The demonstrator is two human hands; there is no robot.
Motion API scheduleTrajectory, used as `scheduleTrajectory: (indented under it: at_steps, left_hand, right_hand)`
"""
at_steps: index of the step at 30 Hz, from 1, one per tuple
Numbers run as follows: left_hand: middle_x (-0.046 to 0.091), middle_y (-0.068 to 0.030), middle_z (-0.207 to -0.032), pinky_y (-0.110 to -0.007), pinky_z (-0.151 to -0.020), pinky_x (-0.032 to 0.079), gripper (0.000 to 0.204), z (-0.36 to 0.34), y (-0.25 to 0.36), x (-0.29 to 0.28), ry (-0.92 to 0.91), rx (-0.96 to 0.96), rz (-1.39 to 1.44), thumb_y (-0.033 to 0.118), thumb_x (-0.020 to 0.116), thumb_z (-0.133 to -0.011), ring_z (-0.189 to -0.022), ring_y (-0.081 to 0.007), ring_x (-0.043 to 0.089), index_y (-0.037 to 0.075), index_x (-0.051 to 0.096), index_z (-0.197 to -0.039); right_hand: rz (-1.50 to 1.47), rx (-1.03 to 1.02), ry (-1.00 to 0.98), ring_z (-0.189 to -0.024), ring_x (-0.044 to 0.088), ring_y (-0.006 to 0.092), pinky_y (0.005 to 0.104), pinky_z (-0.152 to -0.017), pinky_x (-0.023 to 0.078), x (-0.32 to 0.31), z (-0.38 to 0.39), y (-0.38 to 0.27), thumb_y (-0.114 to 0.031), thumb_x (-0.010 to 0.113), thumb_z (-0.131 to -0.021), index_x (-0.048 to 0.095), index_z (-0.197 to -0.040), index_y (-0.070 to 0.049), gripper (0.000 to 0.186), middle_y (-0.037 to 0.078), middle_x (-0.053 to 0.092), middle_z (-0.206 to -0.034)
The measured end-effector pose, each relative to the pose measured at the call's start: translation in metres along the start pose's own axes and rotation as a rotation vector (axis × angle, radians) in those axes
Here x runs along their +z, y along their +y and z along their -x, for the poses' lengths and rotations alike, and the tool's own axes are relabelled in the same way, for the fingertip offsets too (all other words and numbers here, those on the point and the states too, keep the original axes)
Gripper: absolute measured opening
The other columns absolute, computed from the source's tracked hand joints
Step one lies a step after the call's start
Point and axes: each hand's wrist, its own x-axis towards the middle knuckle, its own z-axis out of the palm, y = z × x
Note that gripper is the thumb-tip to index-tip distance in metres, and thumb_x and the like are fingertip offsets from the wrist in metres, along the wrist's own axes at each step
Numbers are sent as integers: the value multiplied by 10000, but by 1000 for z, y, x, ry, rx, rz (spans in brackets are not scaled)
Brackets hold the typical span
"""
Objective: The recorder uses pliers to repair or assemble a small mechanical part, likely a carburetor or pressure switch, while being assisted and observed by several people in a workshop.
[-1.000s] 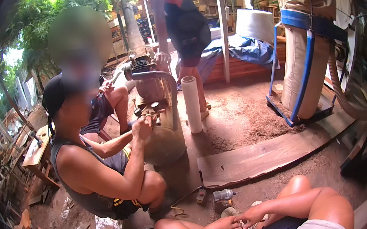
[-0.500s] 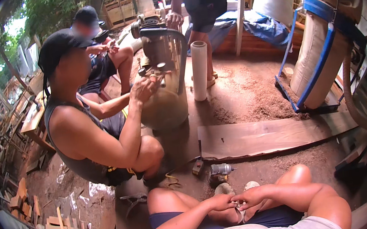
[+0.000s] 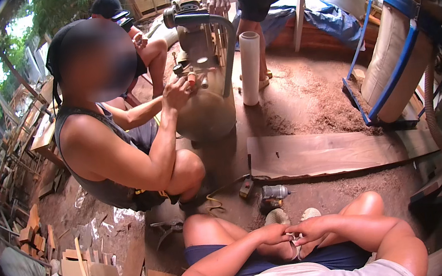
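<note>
Hands: the left hand (image 3: 275,234) and the right hand (image 3: 310,230) are being held together between the knees, low in the view, fingers touching and curled; whether anything is being pinched between them cannot be told.
Feet: light shoes (image 3: 277,217) are being kept just beyond the hands, on the dirt floor (image 3: 304,100).
Small tool: a grey power tool (image 3: 275,191) is lying on the floor just past the shoes.
Plank: a long dark wooden board (image 3: 333,152) is lying flat beyond the tool.
Tank: a rounded beige compressor tank (image 3: 207,109) is standing upright further out, and a fitting on it is being handled by a crouching person's hand (image 3: 178,92).
Tube: a pale upright cylinder (image 3: 250,68) is standing just right of the tank.
Others: a standing person's hand (image 3: 217,5) is being rested on the tank's handle.
</note>
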Motion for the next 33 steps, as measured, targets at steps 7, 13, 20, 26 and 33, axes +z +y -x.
scheduleTrajectory:
  at_steps: [7,13,20,26,33]
  left_hand:
    - [637,-200,-1100,-426,-867,473,425,1,-2,-1,-6,-4,-16,356,591,-893,-1015,-384,602,70,544,-1203]
    - [637,-187,-1114,-416,-874,473,411,-2,-11,5,-28,31,9,339,583,-900,-1030,-367,601,68,555,-1207]
    - [642,-180,-1110,-410,-871,476,398,-6,-17,9,-46,30,-5,326,578,-902,-1015,-363,609,76,554,-1211]
    - [642,-178,-1113,-410,-862,479,403,-7,-22,12,-34,29,-29,328,577,-900,-1008,-363,611,84,548,-1219]
    - [647,-176,-1099,-402,-852,481,407,-4,-15,9,-30,56,6,343,562,-907,-996,-353,618,90,546,-1224]
  right_hand:
    - [17,12,-22,-1005,612,380,424,-847,467,-6,0,-7,-456,582,-901,354,-1413,-138,644,213,634,-1095]
    - [-11,-9,0,-1013,609,389,451,-870,471,-6,-1,-7,-462,581,-888,420,-1360,-127,601,198,639,-1097]
    - [-6,-38,26,-999,614,393,459,-853,476,-4,-2,-4,-442,594,-882,448,-1334,-137,564,200,644,-1081]
    - [18,-15,-25,-1032,604,390,436,-877,467,-9,-2,-7,-448,559,-910,417,-1364,-137,568,204,631,-1135]
    - [27,-20,-22,-989,619,396,449,-848,477,-11,-1,-11,-457,552,-910,427,-1356,-138,562,215,641,-1098]
